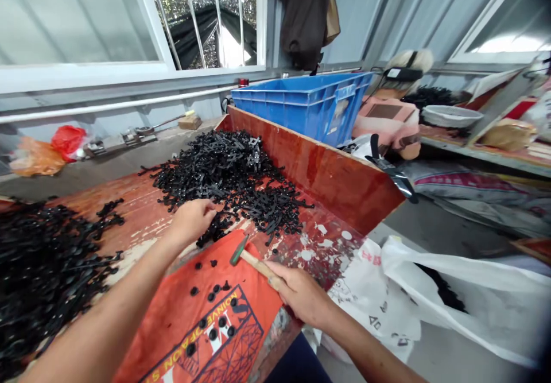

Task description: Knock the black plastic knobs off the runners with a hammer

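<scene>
My right hand [298, 291] is wrapped round the wooden handle of a hammer [258, 263], whose small green head hangs over an orange-red printed cloth [172, 308]. Several small round black parts [212, 333] lie scattered on that cloth. My left hand [193, 219] is at the near edge of a heap of black plastic parts [219, 167]. Its fingers are curled together, and whatever they pinch is too small or too hidden to name. A second pile of black parts [47, 274] spreads over the left of the red worktop.
A red wooden board [318, 165] edges the worktop on the right, with a blue crate [297, 104] behind it. At lower right stands a white sack [387, 297] with black pieces inside. Orange and red plastic bags [47, 147] lie on the back ledge under the window.
</scene>
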Demonstrator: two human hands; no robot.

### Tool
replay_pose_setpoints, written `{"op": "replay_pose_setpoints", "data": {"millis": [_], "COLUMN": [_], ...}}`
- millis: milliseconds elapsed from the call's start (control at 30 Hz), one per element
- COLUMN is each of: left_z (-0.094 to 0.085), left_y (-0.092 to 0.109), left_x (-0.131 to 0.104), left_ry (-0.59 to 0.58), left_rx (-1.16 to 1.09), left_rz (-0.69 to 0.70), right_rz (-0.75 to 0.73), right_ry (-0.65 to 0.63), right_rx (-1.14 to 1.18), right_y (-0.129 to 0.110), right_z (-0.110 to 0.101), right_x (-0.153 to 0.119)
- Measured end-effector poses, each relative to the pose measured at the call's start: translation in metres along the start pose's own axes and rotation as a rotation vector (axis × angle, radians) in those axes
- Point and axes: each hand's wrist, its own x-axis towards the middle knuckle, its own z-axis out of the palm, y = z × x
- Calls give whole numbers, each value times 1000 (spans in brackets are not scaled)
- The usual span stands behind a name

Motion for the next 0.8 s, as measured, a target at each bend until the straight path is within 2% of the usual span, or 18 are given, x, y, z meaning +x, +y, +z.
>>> {"op": "replay_pose_setpoints", "data": {"millis": [67, 133, 200, 300, 367, 467, 533, 600, 667, 733, 800], "left_z": [32, 50, 54, 35, 13, -14, -19, -13, 1, 17, 29], "left_y": [17, 23, 21, 3, -15, -42, -55, -59, -57, -50, -44], "left_x": [24, 39, 45, 38, 23, -18, -53, -90, -122, -144, -155], "left_ry": [34, 33, -2, -11, 32, 82, 16, -99, -168, -197, -197], "left_rx": [55, 73, 38, -49, -75, -233, -437, -584, -677, -762, -829], "left_rz": [-53, -93, -100, -90, -94, -115, -150, -211, -282, -344, -404], "right_rz": [-2, -18, 3, 106, 153, 172, 177, 182, 202, 230, 258], "right_ry": [5, 24, 30, -26, -78, -127, -136, -141, -155, -171, -175], "right_rx": [38, 80, 103, 160, 238, 319, 333, 344, 366, 377, 351], "right_y": [0, 3, 8, 16, 20, 23, 24, 26, 29, 31, 32], "right_z": [-2, -2, 0, 2, 3, 4, 4, 5, 7, 9, 10], "right_x": [0, 2, 3, 4, 4, 3, 3, 3, 4, 5, 7]}}
